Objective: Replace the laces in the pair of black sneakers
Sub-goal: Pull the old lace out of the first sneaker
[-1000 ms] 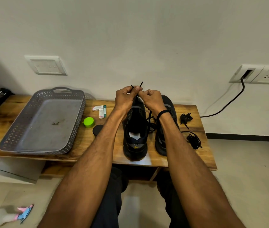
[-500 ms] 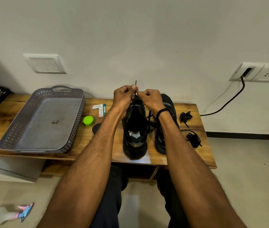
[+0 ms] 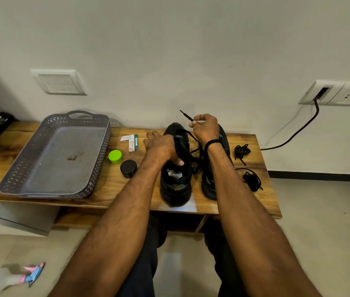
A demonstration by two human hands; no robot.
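Left hand [image 3: 163, 146] grips the left sneaker [image 3: 176, 189] at its upper, steadying it on the bench [image 3: 116, 189]. Lace [image 3: 187, 116] tip is pinched in the right hand [image 3: 204, 129], above the shoes. Right sneaker [image 3: 208, 189] stands alongside. Likely mid-threading; next needs the tip aimed at an eyelet.

My left hand [image 3: 163, 146] gripped the left sneaker [image 3: 176, 189], thumb inside, at the bench's [image 3: 114, 189] front edge. My right hand [image 3: 205, 129] pinched the lace [image 3: 185, 115] end above it. Right sneaker [image 3: 209, 187] just beside.
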